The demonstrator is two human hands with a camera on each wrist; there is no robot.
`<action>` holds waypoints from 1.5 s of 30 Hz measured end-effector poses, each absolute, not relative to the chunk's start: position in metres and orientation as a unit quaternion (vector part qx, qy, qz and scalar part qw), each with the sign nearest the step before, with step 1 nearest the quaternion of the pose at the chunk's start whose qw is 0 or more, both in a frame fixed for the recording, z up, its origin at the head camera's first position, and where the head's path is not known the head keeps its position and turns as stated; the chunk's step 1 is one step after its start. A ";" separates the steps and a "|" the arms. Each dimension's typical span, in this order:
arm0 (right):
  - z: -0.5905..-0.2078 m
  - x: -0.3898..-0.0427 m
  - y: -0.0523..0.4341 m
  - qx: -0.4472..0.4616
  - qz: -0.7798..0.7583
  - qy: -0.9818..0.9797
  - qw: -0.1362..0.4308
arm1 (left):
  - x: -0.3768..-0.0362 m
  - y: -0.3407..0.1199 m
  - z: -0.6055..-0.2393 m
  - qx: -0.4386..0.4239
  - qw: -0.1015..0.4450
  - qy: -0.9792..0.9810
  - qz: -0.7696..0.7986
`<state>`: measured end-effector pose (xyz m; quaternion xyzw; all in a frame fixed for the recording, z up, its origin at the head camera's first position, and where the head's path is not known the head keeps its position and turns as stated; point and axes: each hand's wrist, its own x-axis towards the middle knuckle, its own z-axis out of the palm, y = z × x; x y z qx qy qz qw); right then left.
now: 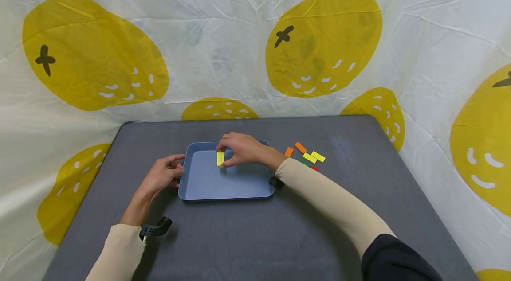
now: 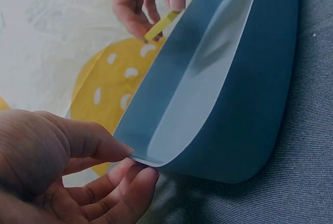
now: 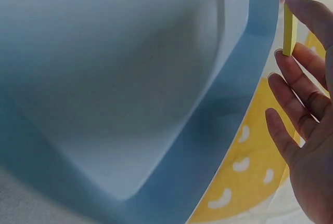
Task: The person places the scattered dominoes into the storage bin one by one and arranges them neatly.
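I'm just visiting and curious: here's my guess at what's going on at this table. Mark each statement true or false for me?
1. The right hand pinches a yellow block over the blue tray. True.
2. The left hand lies flat on the table, away from the tray. False: its fingers hold the tray's left edge.
3. More coloured blocks lie to the tray's right. True.
4. The tray is piled with blocks. False: none are seen lying in it.

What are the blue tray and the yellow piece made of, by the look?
Blue tray: likely moulded plastic, matte with a soft sheen; thin rim, rounded corners, uniform colour. Yellow piece: thin flat strip, opaque, matte, straight-edged; plastic, foam or painted wood, can't tell which.
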<state>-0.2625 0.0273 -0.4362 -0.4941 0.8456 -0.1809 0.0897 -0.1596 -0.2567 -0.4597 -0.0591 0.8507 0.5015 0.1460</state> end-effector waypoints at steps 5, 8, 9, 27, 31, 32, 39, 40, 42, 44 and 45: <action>-0.437 -0.261 0.016 -0.497 -0.170 0.845 0.095 | -0.159 -0.257 -0.460 -0.057 0.146 0.849 0.505; -0.438 -0.262 0.009 -0.498 -0.162 0.846 0.102 | -0.160 -0.258 -0.461 -0.057 0.146 0.848 0.506; -0.439 -0.262 0.006 -0.498 -0.159 0.846 0.105 | -0.160 -0.258 -0.461 -0.057 0.146 0.848 0.506; -0.454 -0.262 -0.040 -0.513 -0.119 0.840 0.132 | -0.162 -0.255 -0.460 -0.069 0.145 0.851 0.499; -0.460 -0.261 -0.050 -0.515 -0.116 0.839 0.135 | -0.163 -0.255 -0.460 -0.073 0.143 0.852 0.499; -0.461 -0.261 -0.051 -0.514 -0.115 0.839 0.136 | -0.163 -0.255 -0.460 -0.074 0.143 0.852 0.498; -0.465 -0.259 -0.062 -0.504 -0.103 0.846 0.144 | -0.162 -0.255 -0.462 -0.070 0.141 0.853 0.497; -0.464 -0.258 -0.064 -0.504 -0.100 0.846 0.143 | -0.162 -0.256 -0.462 -0.065 0.141 0.854 0.497; -0.464 -0.257 -0.065 -0.504 -0.093 0.847 0.142 | -0.162 -0.256 -0.463 -0.066 0.140 0.853 0.499; -0.464 -0.256 -0.067 -0.503 -0.087 0.848 0.139 | -0.163 -0.257 -0.464 -0.064 0.140 0.852 0.500; -0.464 -0.255 -0.068 -0.502 -0.084 0.850 0.136 | -0.163 -0.257 -0.464 -0.063 0.139 0.852 0.500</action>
